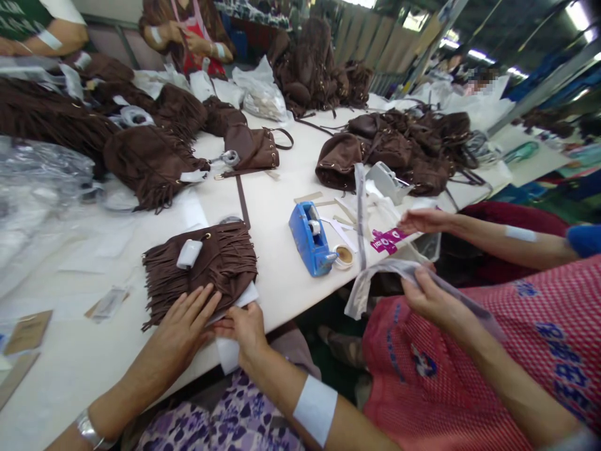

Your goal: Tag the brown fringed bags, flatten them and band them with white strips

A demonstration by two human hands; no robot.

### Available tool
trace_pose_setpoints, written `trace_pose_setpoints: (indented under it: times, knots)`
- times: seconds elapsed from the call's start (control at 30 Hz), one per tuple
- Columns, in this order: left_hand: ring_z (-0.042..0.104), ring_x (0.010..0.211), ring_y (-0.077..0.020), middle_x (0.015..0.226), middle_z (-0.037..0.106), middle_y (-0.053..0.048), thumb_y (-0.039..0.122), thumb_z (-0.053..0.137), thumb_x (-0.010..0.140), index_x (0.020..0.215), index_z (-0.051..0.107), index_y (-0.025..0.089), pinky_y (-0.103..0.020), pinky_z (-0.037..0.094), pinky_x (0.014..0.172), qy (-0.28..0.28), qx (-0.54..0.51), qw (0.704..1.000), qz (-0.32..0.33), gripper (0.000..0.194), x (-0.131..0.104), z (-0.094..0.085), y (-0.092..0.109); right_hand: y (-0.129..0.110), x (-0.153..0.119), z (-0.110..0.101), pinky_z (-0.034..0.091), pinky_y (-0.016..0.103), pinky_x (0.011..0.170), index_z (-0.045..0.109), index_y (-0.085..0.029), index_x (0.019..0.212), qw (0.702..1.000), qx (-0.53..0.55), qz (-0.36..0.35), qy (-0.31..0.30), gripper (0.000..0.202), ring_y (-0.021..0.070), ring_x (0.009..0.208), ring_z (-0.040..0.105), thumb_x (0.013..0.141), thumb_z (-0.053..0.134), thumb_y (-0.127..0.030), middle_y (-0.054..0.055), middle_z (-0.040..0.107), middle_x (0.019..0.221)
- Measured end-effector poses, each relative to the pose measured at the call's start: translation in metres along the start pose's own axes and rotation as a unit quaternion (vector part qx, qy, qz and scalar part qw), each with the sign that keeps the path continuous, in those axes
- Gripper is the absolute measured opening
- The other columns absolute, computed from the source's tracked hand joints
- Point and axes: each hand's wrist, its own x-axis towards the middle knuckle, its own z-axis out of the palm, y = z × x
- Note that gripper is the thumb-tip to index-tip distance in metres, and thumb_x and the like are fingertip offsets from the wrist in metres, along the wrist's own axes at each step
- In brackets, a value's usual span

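A dark brown fringed handbag [230, 247] lies flat on the table in front of me, with a small white wrapped piece [189, 254] on top. My left hand [188, 322] rests flat on the bag's near side, fingers stretched out. At the bag's near right edge, my right hand [245, 329] has its thumb and fingers around the edge of some white paper [250, 294] that shows from under the bag. Part of that paper is hidden by the bag and my fingers.
A blue tape dispenser [310, 241] and a small round tub [344, 257] stand to the right. Beside me, a co-worker's hand [425, 291] holds a pale strip. Brown bags [389, 147] are heaped farther back, with clear plastic [42, 194] at left.
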Motion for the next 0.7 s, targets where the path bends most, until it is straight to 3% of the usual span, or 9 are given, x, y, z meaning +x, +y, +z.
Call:
trace_pose_setpoints:
  times: [0.23,0.43,0.6,0.7]
  knots:
    - [0.025,0.15,-0.0295,0.16,0.031,-0.017,0.009,0.036,0.092,0.153,0.033,0.013,-0.053,0.027,0.12,-0.033,-0.03,0.998,-0.04,0.061,0.003,-0.014,0.009,-0.001,0.0,0.001,0.059,0.025,0.057,0.054,-0.018,0.107,0.999,0.03,0.013,0.006,0.034,0.0128,0.053,0.067,0.073,0.059,-0.016,0.001,0.073,0.076]
    - [0.034,0.147,-0.0254,0.157,0.039,-0.013,0.01,0.036,0.093,0.149,0.041,0.017,-0.051,0.028,0.12,-0.03,-0.077,0.994,-0.066,0.057,0.004,-0.016,0.01,-0.001,0.004,0.0,0.06,0.024,0.06,0.055,-0.016,0.106,1.0,-0.012,0.024,-0.002,0.027,0.0121,0.056,0.068,0.079,0.054,-0.012,0.002,0.073,0.076]
    - [0.043,0.142,-0.0262,0.153,0.045,-0.013,0.017,0.039,0.095,0.144,0.049,0.018,-0.052,0.033,0.118,-0.01,-0.097,0.991,-0.089,0.05,0.007,-0.015,0.011,-0.012,0.011,-0.01,0.056,0.022,0.051,0.062,-0.012,0.088,0.993,-0.092,0.05,-0.052,0.009,0.014,0.051,0.067,0.08,0.062,-0.016,0.005,0.071,0.064]
    - [0.046,0.14,-0.0269,0.151,0.048,-0.013,0.019,0.04,0.095,0.142,0.051,0.02,-0.053,0.035,0.116,0.0,-0.097,0.991,-0.095,0.049,0.008,-0.014,0.013,-0.015,0.016,-0.019,0.053,0.021,0.046,0.064,-0.01,0.079,0.985,-0.143,0.061,-0.077,0.012,0.0143,0.049,0.066,0.08,0.067,-0.022,0.008,0.07,0.061]
